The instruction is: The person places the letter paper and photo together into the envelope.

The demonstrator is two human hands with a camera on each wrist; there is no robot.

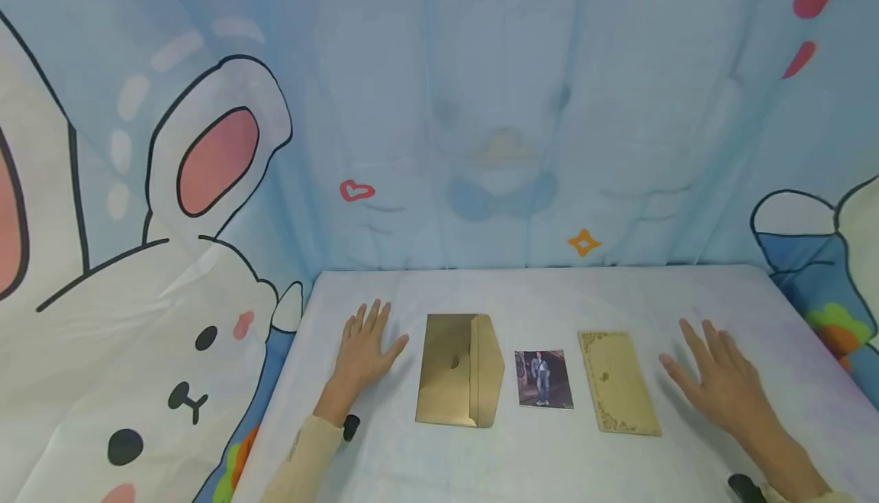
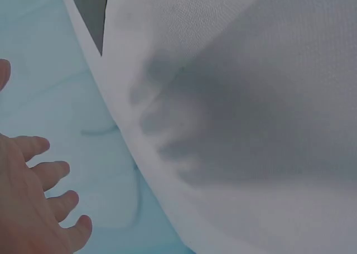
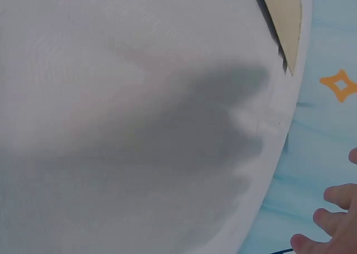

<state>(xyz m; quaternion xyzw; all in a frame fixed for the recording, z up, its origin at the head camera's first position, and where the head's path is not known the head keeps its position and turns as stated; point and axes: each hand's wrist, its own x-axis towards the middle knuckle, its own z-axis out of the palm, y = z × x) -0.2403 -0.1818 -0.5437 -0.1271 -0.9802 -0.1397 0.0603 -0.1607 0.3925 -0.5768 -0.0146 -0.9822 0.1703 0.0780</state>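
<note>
My left hand is over the left part of the white table, fingers spread and holding nothing. Just right of it lies a gold envelope, its pointed flap on the right side. A small photo of a standing figure lies in the middle. Beyond that is a tan card with an ornate printed border, slightly tilted. My right hand, also spread, hovers to the card's right with nothing in it. Both wrist views show the hands' shadows on the cloth, with the left fingers and right fingers apart.
A white cloth covers the table, whose far edge meets a light blue curtain with cartoon prints. A large printed rabbit fills the left side. Dark wrist cameras sit at the left wrist and right wrist.
</note>
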